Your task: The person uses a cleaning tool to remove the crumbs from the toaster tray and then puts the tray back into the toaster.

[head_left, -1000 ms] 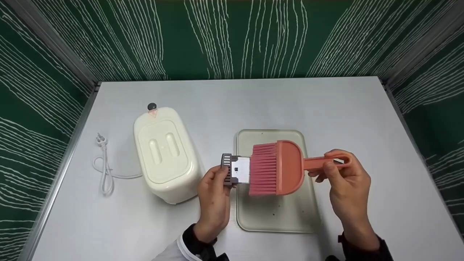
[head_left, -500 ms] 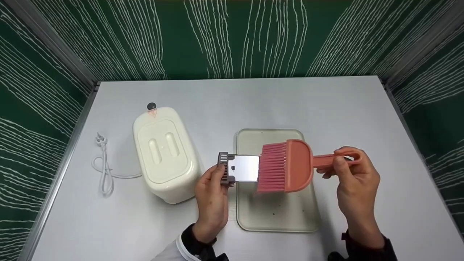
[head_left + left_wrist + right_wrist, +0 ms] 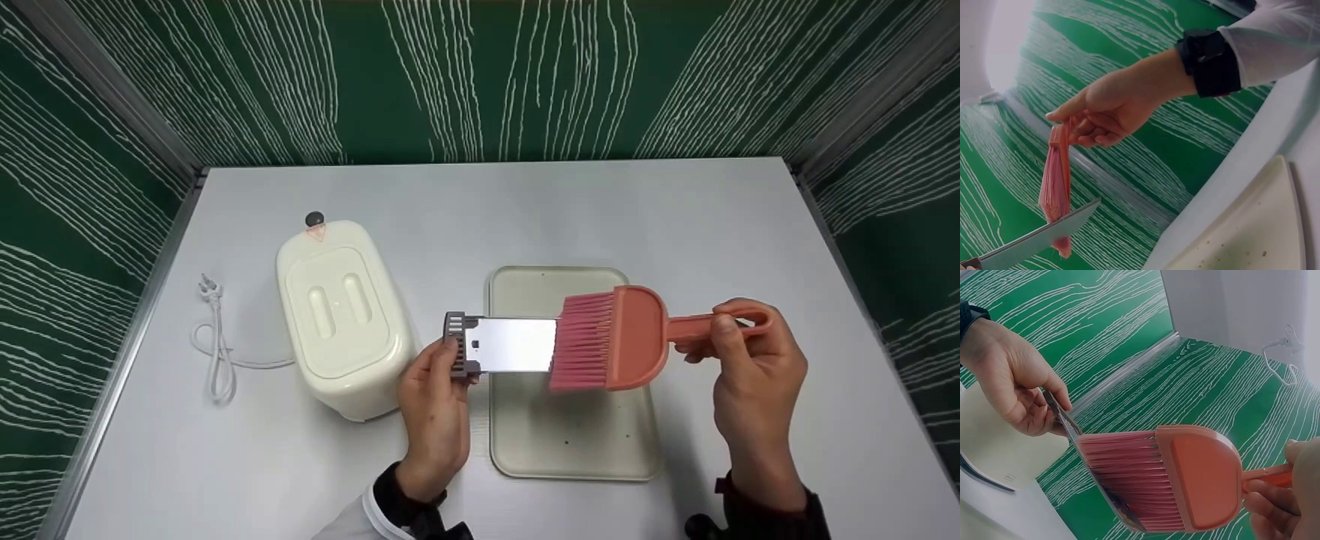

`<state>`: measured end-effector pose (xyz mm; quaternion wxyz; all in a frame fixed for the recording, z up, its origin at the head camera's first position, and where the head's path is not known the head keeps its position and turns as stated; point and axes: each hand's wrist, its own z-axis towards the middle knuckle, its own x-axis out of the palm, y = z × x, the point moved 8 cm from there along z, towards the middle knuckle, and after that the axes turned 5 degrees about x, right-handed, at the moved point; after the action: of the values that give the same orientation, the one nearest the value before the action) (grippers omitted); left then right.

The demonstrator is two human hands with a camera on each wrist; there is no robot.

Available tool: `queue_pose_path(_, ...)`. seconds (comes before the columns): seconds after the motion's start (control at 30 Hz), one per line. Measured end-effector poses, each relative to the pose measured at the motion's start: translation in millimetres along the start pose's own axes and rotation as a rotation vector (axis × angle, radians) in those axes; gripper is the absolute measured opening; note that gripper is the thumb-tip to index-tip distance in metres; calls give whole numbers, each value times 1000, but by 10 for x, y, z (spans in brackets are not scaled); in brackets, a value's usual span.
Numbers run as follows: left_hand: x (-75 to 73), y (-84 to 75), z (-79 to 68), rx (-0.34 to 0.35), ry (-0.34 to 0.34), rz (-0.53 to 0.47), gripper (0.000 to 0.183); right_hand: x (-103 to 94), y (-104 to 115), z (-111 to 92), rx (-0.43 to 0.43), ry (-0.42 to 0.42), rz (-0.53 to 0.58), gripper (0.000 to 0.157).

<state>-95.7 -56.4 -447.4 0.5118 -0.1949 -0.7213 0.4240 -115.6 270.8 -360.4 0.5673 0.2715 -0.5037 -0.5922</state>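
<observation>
My left hand [image 3: 435, 420] pinches the grey slotted end of a crumb tray [image 3: 516, 345], a flat shiny metal plate held above the table. The right hand [image 3: 757, 375] grips the looped handle of a coral hand brush [image 3: 637, 337]. Its pink bristles [image 3: 1129, 478] lie across the far end of the plate and hide that end in the head view. Seen from the left wrist, the bristle tips bend over the plate's edge. Below both hands lies a pale green rectangular tray [image 3: 570, 454] with several dark crumbs on it.
A cream toaster [image 3: 337, 315] with its lid on stands left of my left hand. Its white cord and plug [image 3: 214, 300] lie on the table [image 3: 712, 225] further left. Green panels with white streaks [image 3: 480, 82] enclose the back and sides.
The right hand has drawn the brush to the right along the metal plate, baring more of its surface. The left hand has shifted slightly left with the crumb tray.
</observation>
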Motion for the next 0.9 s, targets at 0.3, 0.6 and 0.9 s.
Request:
queue_pose_path(0.3, -14, -31, 4, 35, -2, 21, 24, -83, 10, 23, -27, -47, -24, 7)
queue_pose_path(0.6, -22, -59, 14, 59, -7, 26, 24, -147, 14, 61, -45, -90, -11, 7)
queue_pose_path(0.9, -27, -90, 16, 92, -2, 50, 26, -172, 28, 72, -60, -102, -22, 7)
